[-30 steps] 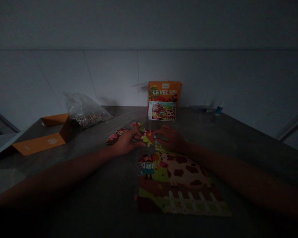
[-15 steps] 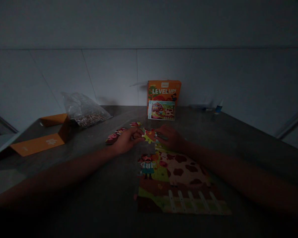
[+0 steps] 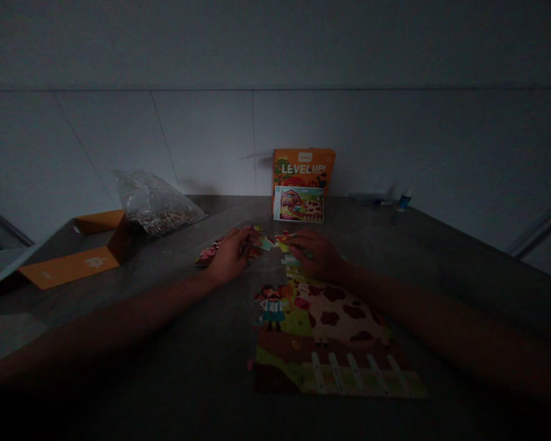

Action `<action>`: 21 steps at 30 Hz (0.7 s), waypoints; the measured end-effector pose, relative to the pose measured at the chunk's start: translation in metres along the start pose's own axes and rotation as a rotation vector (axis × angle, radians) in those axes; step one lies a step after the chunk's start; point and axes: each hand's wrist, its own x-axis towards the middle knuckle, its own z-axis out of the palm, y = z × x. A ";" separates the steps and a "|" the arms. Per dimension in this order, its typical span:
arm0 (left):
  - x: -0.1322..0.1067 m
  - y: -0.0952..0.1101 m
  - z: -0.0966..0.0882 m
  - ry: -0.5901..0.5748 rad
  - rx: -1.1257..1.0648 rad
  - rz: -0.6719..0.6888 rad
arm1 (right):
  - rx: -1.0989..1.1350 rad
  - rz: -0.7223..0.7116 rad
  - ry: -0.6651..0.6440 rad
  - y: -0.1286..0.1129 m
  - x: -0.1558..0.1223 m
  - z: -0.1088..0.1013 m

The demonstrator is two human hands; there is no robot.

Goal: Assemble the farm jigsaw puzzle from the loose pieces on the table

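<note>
The scene is dim. A partly built farm puzzle (image 3: 330,343) with a spotted cow, a small figure and a white fence lies flat on the grey table (image 3: 441,257). My left hand (image 3: 229,254) rests just beyond its top left, fingers curled over loose puzzle pieces (image 3: 206,252). My right hand (image 3: 314,252) sits at the puzzle's top edge, fingers bent onto a small piece (image 3: 282,240). Whether either hand grips a piece is too dark to make out.
An orange puzzle box (image 3: 303,184) stands upright against the tiled wall behind the hands. A clear plastic bag (image 3: 153,202) and an open orange box lid (image 3: 73,260) lie at the left. A small bottle (image 3: 404,201) stands at the back right.
Both hands have moved slightly away from me, and the yellow-green piece held between them earlier now lies lower, near the table among the loose pieces.
</note>
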 end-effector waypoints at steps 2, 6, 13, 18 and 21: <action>0.000 -0.004 -0.001 0.042 0.194 -0.062 | -0.054 0.196 0.077 0.011 0.000 0.004; -0.003 -0.002 0.000 -0.014 0.496 -0.150 | -0.142 0.501 0.033 0.033 -0.005 0.010; -0.008 0.014 0.002 -0.108 0.677 -0.082 | -0.427 0.523 -0.014 0.044 -0.016 0.017; -0.009 0.013 0.002 -0.122 0.786 -0.004 | -0.428 0.584 -0.007 0.038 -0.015 0.017; -0.007 0.012 0.002 -0.126 0.802 0.006 | -0.391 0.551 -0.007 0.034 -0.011 0.014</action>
